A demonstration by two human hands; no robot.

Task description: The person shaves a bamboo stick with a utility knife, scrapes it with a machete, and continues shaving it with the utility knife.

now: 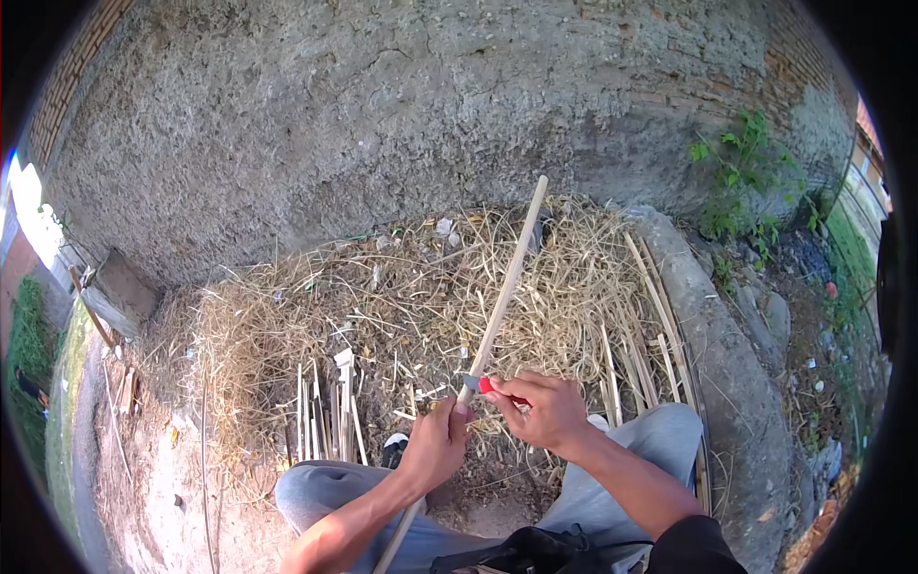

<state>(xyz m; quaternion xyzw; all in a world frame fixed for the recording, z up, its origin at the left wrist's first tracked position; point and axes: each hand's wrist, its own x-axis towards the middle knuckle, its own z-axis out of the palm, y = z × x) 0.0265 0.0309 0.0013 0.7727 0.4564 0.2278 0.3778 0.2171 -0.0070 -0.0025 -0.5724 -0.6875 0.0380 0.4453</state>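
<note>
A long pale strip, apparently split bamboo (516,263), slants from between my knees up toward the wall. My left hand (438,442) is wrapped round it near the middle. In my right hand (537,409) is a knife (486,385) with a red handle, its fingers closed about that handle. The short grey blade rests against the strip just above my left hand. Part of the blade is hidden by the strip and my fingers.
Dry shavings (402,306) cover the ground before me. Cut strips (325,411) lie in a bundle by my left knee, more strips (626,373) by my right. A rough wall (382,124) rises ahead; a concrete ledge (736,383) and a green plant (751,187) are on the right.
</note>
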